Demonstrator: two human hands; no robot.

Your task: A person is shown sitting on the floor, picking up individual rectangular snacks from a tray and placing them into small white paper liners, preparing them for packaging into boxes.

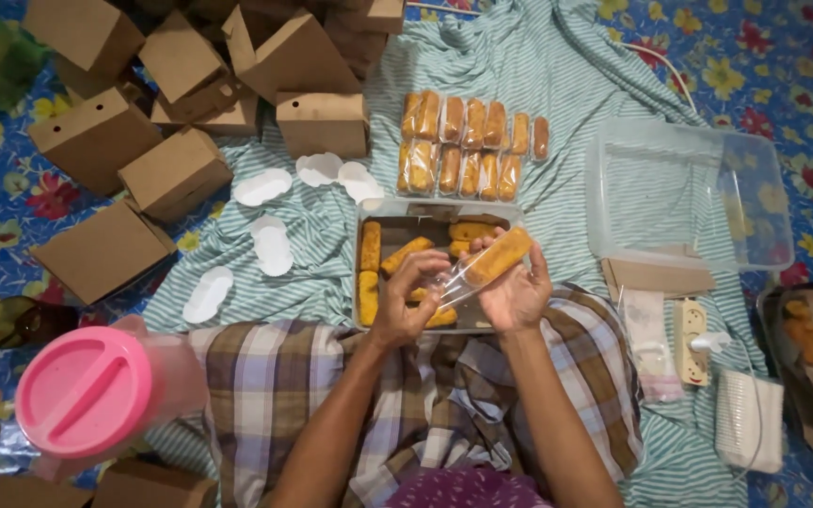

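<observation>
- Right hand [517,293] gripped a fried roll [497,256] in a clear plastic sleeve [454,282].
- Left hand [406,299] pinched the sleeve's open end.
- Roll seemed light and crumbly; best held mid-length, gently.

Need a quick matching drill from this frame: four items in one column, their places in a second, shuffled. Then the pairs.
Items:
1. Pink-lidded jug
2. Brown cardboard boxes
3. Empty clear container
4. Wrapped fried roll

Places:
A. Far right, on the striped cloth
B. Held between the left hand and right hand
C. Bottom left, beside the person's knee
D. Piled at top left

Pairs: 1-C, 2-D, 3-A, 4-B
</observation>
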